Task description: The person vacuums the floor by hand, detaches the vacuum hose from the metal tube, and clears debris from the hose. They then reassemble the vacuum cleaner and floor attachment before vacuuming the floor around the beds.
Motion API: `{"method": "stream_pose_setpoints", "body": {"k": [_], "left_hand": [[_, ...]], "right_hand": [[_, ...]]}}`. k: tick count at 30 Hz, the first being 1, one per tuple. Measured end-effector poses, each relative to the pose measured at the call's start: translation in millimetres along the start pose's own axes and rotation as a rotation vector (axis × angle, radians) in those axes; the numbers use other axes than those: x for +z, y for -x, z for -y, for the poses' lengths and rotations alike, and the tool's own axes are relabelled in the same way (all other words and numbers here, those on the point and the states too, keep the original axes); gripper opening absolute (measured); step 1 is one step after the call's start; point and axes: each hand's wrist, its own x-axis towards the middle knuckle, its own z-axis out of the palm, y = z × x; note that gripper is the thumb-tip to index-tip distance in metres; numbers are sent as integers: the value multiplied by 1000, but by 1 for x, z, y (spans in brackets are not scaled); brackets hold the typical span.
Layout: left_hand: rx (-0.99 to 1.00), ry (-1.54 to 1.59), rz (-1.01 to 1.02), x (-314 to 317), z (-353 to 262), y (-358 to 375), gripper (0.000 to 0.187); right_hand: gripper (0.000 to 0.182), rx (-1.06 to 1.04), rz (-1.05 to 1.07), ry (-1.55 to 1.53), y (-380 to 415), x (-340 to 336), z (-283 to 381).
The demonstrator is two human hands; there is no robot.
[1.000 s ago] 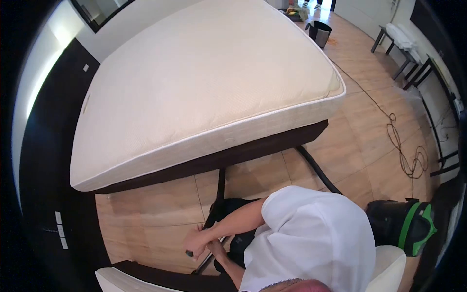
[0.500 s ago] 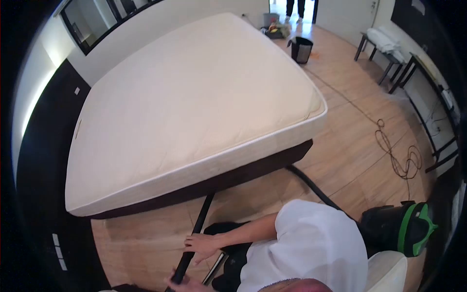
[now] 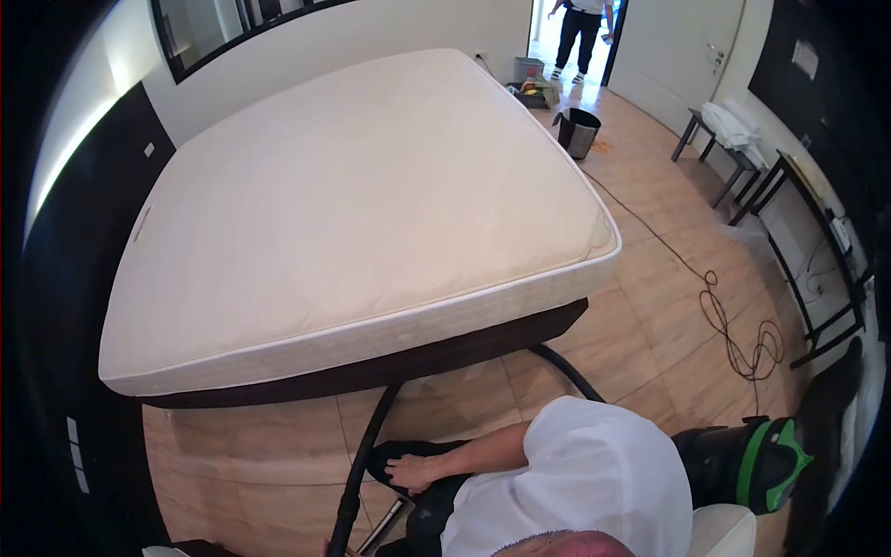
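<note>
My right hand (image 3: pixel 408 472) rests on my bent, black-clothed knee, fingers spread and holding nothing. At the bottom edge, a sliver of my left hand (image 3: pixel 329 546) shows around a black vacuum hose (image 3: pixel 357 461); most of that hand is cut off. From there the hose rises toward the bed's foot and passes out of sight. Another stretch of hose comes out by the bed corner and runs toward a black and green vacuum cleaner (image 3: pixel 763 464) behind my white-sleeved shoulder. Between my left hand and knee lies a shiny metal tube (image 3: pixel 380 527).
A bare cream mattress (image 3: pixel 362 204) on a dark base (image 3: pixel 464 349) fills the middle. A black bin (image 3: pixel 579 135) stands beyond its corner. A cord (image 3: pixel 710 311) lies looped on the tiled floor. A bench (image 3: pixel 724 148) lines the right wall. A person (image 3: pixel 580 37) stands in the doorway.
My right hand has let go of the hose and moved onto my knee. My left hand has dropped mostly out of view. The view has tilted up, showing more of the person in the doorway.
</note>
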Motion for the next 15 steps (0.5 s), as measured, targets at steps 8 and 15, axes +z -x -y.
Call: {"method": "stream_pose_setpoints", "body": {"k": [8, 15], "left_hand": [[-512, 61, 17, 42, -81, 42, 21], [-363, -27, 105, 98, -89, 33, 80]], "right_hand": [[91, -495, -472, -157, -16, -96, 32], [50, -338, -292, -377, -35, -117, 81]]}}
